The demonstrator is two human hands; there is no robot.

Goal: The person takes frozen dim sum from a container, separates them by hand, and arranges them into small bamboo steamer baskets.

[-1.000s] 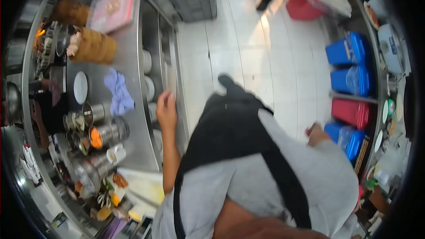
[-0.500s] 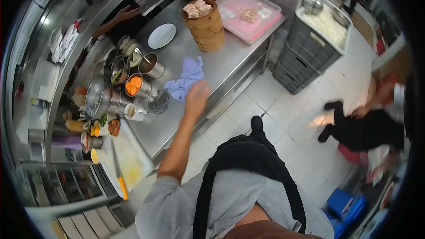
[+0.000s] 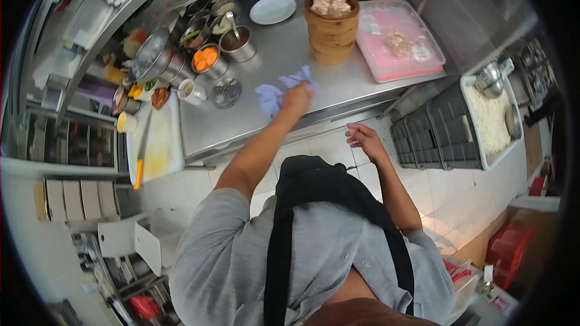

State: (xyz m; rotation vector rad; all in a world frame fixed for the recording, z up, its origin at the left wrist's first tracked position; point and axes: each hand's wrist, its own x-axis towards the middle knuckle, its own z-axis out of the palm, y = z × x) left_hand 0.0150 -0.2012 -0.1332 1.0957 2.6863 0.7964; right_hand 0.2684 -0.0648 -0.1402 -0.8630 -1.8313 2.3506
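Observation:
A crumpled blue-purple cloth (image 3: 269, 98) lies on the steel counter near its front edge. My left hand (image 3: 297, 99) is on top of it with the fingers closed on the fabric, which bunches out on both sides. My right hand (image 3: 365, 140) hovers over the floor in front of the counter, its fingers loosely bent and apart, holding nothing. Left of the cloth stand a clear glass bowl (image 3: 226, 92) and a white mug (image 3: 191, 92). Beyond it rises a bamboo steamer stack (image 3: 332, 39) topped with pale pink food.
A pink-filled lidded plastic box (image 3: 393, 63) sits right of the steamers, a white plate (image 3: 273, 9) behind. Metal pots, one with orange slices (image 3: 205, 58), line the left. An orange-handled knife (image 3: 142, 151) rests on a cutting board (image 3: 166, 139). Grey crates (image 3: 429, 139) stand right.
The view has turned right towards the counter. My left hand has come down from beside the cloth and gripped it. My right hand has come into view.

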